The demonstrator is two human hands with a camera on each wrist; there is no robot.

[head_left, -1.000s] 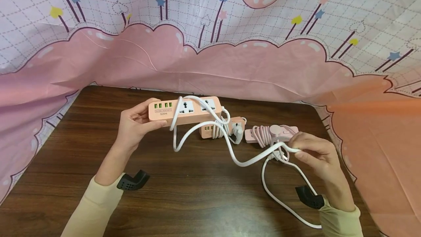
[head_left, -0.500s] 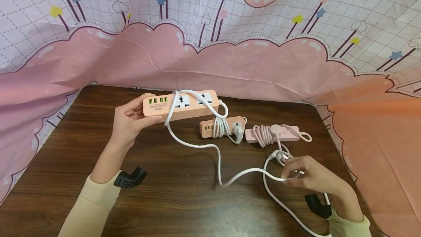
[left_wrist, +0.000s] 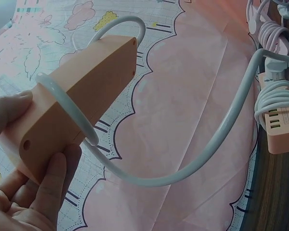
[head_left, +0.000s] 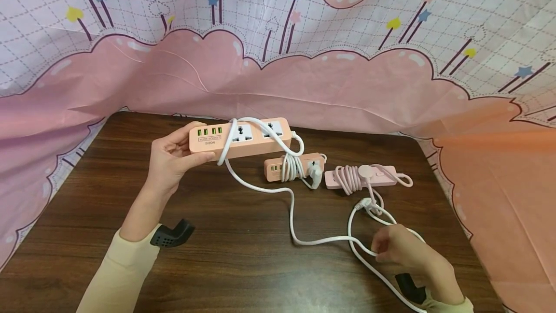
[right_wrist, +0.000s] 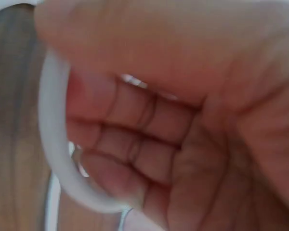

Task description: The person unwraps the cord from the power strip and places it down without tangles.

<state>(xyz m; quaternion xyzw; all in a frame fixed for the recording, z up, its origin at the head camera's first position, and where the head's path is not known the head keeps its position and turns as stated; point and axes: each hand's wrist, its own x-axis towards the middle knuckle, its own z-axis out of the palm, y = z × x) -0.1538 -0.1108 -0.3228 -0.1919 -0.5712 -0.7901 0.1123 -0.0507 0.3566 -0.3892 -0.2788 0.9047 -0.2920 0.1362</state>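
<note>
My left hand (head_left: 173, 149) holds a peach power strip (head_left: 256, 146) by its left end, raised above the table. Thumb in front and fingers behind grip it, and the left wrist view shows the underside of the strip (left_wrist: 77, 96). One turn of white cord (head_left: 290, 206) loops around the body, then hangs down and runs right to my right hand (head_left: 406, 250). There the thumb and curled fingers pinch the cord low over the table. In the blurred right wrist view, a bend of the cord (right_wrist: 53, 125) comes out beside the fingertips.
Behind lie a smaller peach power strip (head_left: 273, 170) wrapped in its cord and a pink power strip (head_left: 384, 176) with wound cord. A white plug (head_left: 364, 203) with trailing cord lies in front of them. A patterned curtain (head_left: 260, 81) borders the dark wooden table (head_left: 208, 255).
My right hand has moved down and toward me, drawing the cord lower and loosening it from the strip. The left hand has shifted slightly left and up with the power strip.
</note>
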